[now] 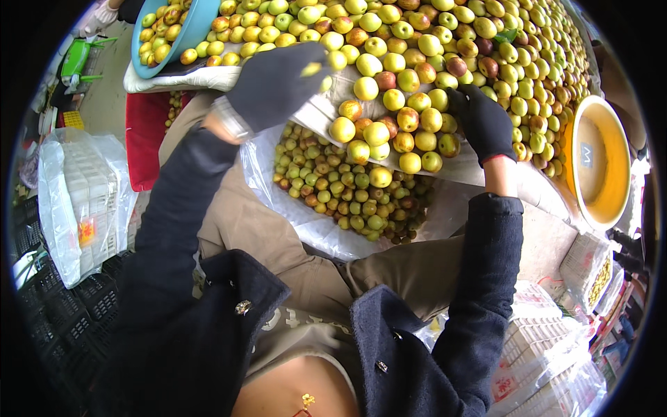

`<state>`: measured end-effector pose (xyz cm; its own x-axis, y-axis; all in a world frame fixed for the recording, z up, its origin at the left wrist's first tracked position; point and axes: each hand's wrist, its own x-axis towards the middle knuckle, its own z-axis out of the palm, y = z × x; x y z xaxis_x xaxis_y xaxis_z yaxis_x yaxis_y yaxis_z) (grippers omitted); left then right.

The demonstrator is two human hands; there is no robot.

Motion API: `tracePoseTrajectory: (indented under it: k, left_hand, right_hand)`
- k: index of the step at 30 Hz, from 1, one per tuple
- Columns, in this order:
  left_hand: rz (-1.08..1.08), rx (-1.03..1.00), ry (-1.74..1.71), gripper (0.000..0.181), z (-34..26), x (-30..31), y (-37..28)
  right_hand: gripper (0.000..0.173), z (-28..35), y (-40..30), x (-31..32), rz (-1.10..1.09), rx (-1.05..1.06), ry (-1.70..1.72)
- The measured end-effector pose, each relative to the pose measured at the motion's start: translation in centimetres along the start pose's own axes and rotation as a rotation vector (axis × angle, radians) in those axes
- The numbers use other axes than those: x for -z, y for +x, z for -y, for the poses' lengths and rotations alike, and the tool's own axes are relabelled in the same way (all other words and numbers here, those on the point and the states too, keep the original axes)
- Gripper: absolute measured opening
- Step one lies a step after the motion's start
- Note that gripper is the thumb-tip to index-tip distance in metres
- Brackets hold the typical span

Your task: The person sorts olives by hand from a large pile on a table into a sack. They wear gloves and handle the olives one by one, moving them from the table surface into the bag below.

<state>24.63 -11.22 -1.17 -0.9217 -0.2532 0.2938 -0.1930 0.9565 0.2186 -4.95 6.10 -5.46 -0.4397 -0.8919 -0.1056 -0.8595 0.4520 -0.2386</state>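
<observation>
My left hand (284,86), in a black glove, is blurred over the near left edge of a heap of green and reddish jujubes (411,78). A yellowish jujube (311,69) shows between its fingers; whether it is gripped cannot be told. My right hand (482,120), also black-gloved, lies against the fruit on the right with its fingers apart. Between the hands, a looser group of jujubes (376,134) sits on the pale cloth-covered table edge (315,117). Below that edge, between my knees, a clear plastic bag (312,227) holds many more jujubes (359,200).
A tilted blue basin (200,31) with jujubes stands at the upper left. A yellow basin (599,161) leans at the right edge of the heap. Plastic-wrapped crates (88,193) are at the left, more white crates (542,354) at the lower right. Black crates (68,307) cover the left floor.
</observation>
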Motion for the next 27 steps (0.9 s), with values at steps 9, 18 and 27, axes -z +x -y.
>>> tracePoseTrajectory:
  k: [9,18,27]
  left_hand:
    - [0.01,0.493,0.791,0.045,7.1,11.9,-15.8]
    - [0.077,-0.155,-0.222,0.029,-2.7,-3.4,6.2]
    - [0.415,-0.056,0.168,0.023,-3.0,-7.0,6.3]
  right_hand:
    - [0.038,0.2,-0.1,-1.3,-0.042,0.066,0.032]
    - [0.034,-1.1,0.0,-2.9,-0.038,0.017,0.116]
    - [0.028,-4.1,0.2,0.6,-0.062,0.136,0.112]
